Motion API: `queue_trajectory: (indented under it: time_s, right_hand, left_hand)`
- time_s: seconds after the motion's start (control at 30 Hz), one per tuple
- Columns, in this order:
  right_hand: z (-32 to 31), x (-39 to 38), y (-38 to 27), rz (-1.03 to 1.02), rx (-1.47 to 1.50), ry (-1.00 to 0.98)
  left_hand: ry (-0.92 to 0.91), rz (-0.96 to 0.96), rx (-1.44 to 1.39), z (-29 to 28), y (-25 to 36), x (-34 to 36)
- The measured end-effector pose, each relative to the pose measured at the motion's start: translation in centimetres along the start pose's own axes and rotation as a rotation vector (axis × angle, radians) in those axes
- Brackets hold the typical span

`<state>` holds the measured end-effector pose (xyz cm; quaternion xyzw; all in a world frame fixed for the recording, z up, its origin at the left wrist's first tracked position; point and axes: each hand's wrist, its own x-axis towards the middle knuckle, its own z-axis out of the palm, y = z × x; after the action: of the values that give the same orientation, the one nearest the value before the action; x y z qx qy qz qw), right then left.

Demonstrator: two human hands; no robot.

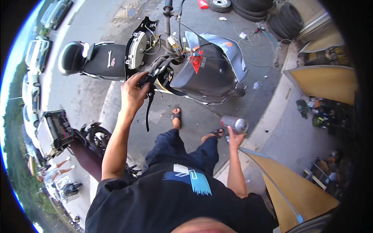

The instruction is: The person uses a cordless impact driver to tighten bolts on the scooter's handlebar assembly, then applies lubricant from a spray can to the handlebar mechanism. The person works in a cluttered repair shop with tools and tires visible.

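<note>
A dark grey scooter [198, 82] stands in front of me with its handlebar cover taken apart and loose wires showing. My left hand [134, 92] is closed around the near end of its handlebar [157, 69], where a black brake lever [149, 110] hangs down. The palm side of that grip is hidden. Lower right, my right hand [235, 138] grips a grey cylindrical bottle [232, 121] with a rounded silvery end, away from the scooter. The detached instrument cluster [136, 50] sits by the seat, still among wires.
A wrench [109, 58] lies on the scooter seat [101, 66]. Tyres [286, 21] are stacked at the far right. A second motorcycle [87, 143] stands on my left, and tan panels [289, 190] edge a shop doorway on my right. Parked cars [38, 56] line the far left.
</note>
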<state>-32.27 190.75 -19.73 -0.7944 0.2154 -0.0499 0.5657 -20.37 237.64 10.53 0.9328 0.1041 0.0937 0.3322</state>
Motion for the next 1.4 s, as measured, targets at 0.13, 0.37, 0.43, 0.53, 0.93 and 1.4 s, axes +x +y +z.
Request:
queue_trajectory:
  time_s: [0.13,0.37,0.43,0.53,0.93,1.4]
  right_hand:
    - [2.8,-4.1,-7.3,-0.065,0.037,-0.031]
    - [6.2,-11.7,-14.1,-0.196,-0.162,-0.033]
    - [7.1,-13.8,-14.2,-0.163,-0.251,-0.065]
    - [8.8,-15.7,-14.4,-0.103,-0.347,-0.089]
    - [10.0,-21.5,-24.5,-0.193,-0.459,0.053]
    - [22.8,-29.5,-46.2,-0.251,-0.269,0.457]
  left_hand:
    - [0.042,-0.004,-0.080,-2.5,-1.3,-0.3]
    - [0.073,0.019,-0.122,-8.4,-8.3,0.1]
    - [0.082,-0.051,-0.082,-10.2,-12.2,0.0]
    - [0.124,-0.181,0.035,-12.0,-19.5,-0.3]
    - [0.280,-0.418,0.222,-11.6,-51.0,13.9]
    - [0.165,0.017,0.541,-9.0,-63.2,24.2]
